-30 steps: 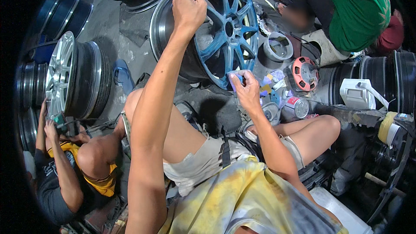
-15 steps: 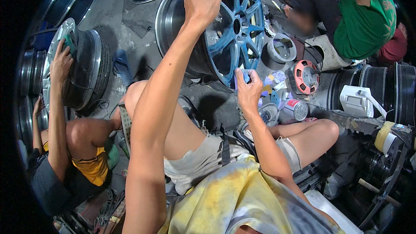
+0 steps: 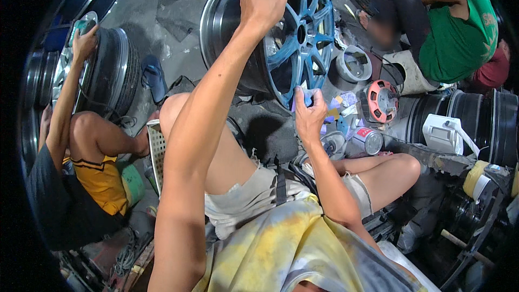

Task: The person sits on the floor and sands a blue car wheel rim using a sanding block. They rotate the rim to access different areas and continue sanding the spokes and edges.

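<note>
A blue-spoked wheel rim [image 3: 303, 32] stands upright on the floor in front of me. My left hand [image 3: 262, 1] grips its top edge, arm stretched out. Lower down, my right hand [image 3: 308, 116] is closed around a small blue pad [image 3: 307, 97] and presses it against the rim's bottom edge. My bent knees sit on either side below the rim.
A person in a yellow top [image 3: 100, 178] works on a dark wheel [image 3: 102, 75] at the left. Another person in green [image 3: 457, 38] sits at the upper right. Cans [image 3: 366, 140], a red reel [image 3: 381, 101], a white jug [image 3: 442, 134] and more rims lie around.
The rim and my hands sit higher and farther right in view. The person at the left has raised an arm up to their wheel.
</note>
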